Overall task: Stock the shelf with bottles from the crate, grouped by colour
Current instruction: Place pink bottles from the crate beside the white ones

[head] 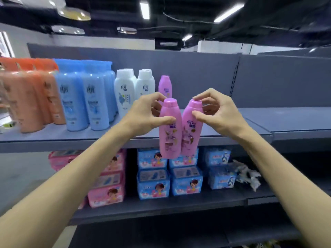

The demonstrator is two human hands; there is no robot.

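Note:
My left hand [146, 115] grips a pink bottle [169, 133] near its top, and my right hand [216, 115] grips a second pink bottle [190, 133] the same way. Both bottles hang side by side, touching, in front of the grey shelf's [250, 120] front edge. On the shelf stand, from left to right, orange bottles [30, 97], blue bottles [84, 99], two white bottles [132, 90] and one pink bottle [165, 85] at the back, just behind my hands. The crate is out of view.
Right of the standing pink bottle the shelf board is bare up to a slotted upright post [235, 77]. The lower shelf holds pink packs [109, 178], blue packs [170, 176] and crumpled plastic wrap [247, 174].

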